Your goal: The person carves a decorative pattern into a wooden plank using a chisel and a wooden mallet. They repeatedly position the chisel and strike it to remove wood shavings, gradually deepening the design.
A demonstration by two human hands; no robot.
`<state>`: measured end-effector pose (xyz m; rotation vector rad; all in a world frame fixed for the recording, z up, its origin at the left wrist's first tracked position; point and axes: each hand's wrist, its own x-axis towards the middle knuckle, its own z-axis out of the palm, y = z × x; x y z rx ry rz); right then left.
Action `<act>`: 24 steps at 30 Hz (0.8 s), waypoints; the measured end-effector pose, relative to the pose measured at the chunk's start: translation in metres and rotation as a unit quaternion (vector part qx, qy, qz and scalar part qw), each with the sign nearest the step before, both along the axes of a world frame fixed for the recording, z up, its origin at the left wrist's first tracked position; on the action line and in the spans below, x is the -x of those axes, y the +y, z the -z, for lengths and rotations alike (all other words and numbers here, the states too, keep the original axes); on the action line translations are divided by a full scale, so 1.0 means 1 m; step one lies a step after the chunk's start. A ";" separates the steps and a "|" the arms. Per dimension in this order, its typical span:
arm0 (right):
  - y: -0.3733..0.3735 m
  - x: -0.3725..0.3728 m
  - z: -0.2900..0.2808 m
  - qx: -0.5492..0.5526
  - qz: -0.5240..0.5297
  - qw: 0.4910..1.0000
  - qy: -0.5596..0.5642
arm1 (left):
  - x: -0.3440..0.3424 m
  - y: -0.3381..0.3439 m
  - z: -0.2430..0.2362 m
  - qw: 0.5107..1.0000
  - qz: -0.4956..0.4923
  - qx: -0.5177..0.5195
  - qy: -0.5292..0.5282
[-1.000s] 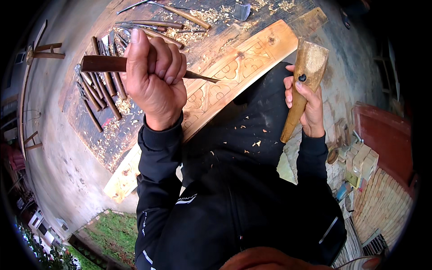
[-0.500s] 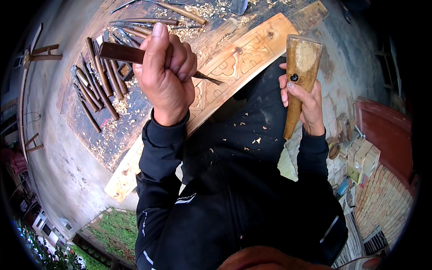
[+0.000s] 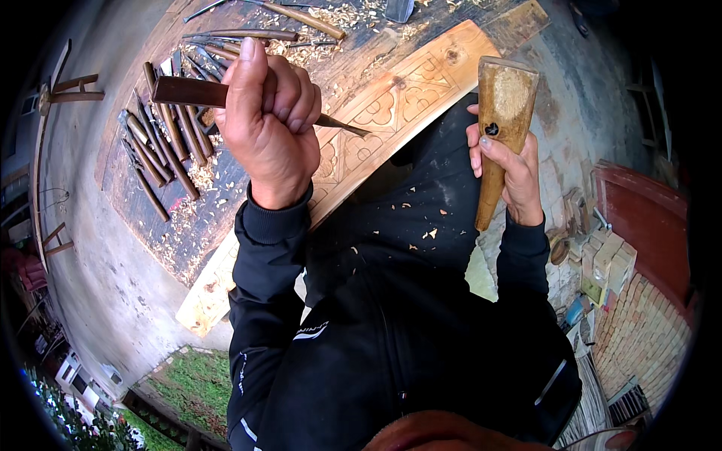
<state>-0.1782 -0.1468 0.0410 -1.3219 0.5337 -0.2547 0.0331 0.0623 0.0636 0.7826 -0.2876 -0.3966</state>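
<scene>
A wood-carving chisel (image 3: pixel 192 90) with a dark handle is wrapped in the closed fingers of my left hand (image 3: pixel 271 120). Its narrow metal blade reaches right, and the tip lies over the carved pattern of a long pale wooden board (image 3: pixel 451 56). Petal-like shapes and straight lines are cut into that board, which slants along the near side of the workbench; my left hand and forearm hide part of it. My right hand (image 3: pixel 515 169) grips a worn wooden mallet (image 3: pixel 508 98) around its tapered handle, broad head up, apart from the chisel and just right of the board.
Several carving tools (image 3: pixel 165 131) lie on the dark workbench (image 3: pixel 162 233) at left, with more (image 3: pixel 308 21) along its far side. Wood shavings (image 3: pixel 203 177) are scattered among them. A wooden sawhorse (image 3: pixel 75 89) stands far left. Stacked bricks (image 3: pixel 639 323) and a reddish panel (image 3: pixel 639 225) are at right.
My left hand has shifted slightly left with the chisel, and the blade tip has moved a little left and up along the carving. My right hand and the mallet look almost unchanged.
</scene>
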 end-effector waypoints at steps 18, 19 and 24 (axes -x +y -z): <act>0.001 0.001 0.002 0.007 0.006 1.000 0.000 | 0.005 -0.003 0.002 1.000 0.015 -0.002 0.001; 0.002 0.000 0.002 0.006 0.005 1.000 0.004 | 0.007 -0.005 0.001 1.000 0.015 -0.001 -0.003; 0.000 0.000 -0.006 0.061 -0.023 0.997 0.039 | 0.034 -0.012 -0.003 0.994 -0.026 -0.060 -0.090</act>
